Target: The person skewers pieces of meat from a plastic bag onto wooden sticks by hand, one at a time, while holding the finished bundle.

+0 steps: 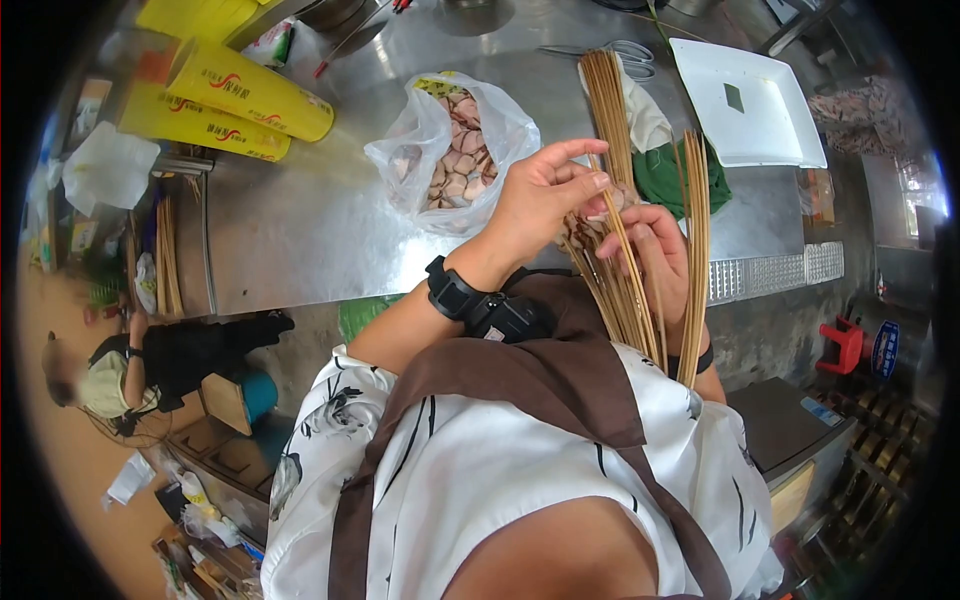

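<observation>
My left hand [548,195] pinches a thin bamboo skewer [622,235] between thumb and fingertips. My right hand [660,255] is curled around a bundle of bamboo skewers [618,300] carrying brownish slices [585,238] at their upper ends. Another upright bundle of skewers [697,220] stands along the right hand's outer side; what supports it is hidden. Left of my hands, an open clear plastic bag [405,185] holds many pinkish-brown round slices [462,165]. Beyond my fingers a thick bundle of bare skewers [603,95] lies on the table.
On the steel table [290,220] are a white tray [750,105], a green cloth [655,180], scissors [632,58] and yellow printed rolls [250,90]. A person [120,375] sits at the far left. Near the right wall is a red stool [842,343].
</observation>
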`<move>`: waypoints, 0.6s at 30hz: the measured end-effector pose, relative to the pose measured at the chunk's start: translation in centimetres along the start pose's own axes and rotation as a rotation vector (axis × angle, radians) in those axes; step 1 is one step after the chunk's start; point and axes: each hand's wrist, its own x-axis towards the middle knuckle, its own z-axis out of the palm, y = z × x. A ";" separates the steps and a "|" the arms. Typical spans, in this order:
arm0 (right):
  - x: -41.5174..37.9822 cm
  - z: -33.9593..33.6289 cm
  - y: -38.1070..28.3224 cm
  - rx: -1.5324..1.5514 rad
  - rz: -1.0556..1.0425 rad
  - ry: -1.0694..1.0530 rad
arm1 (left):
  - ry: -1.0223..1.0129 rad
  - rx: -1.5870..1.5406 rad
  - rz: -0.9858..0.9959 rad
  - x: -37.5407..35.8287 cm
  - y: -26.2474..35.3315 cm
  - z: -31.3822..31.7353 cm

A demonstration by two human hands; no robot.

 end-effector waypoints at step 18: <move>-0.6 0.1 0.1 -0.240 0.096 0.014 | 0.049 0.127 0.068 0.8 -2.7 -5.0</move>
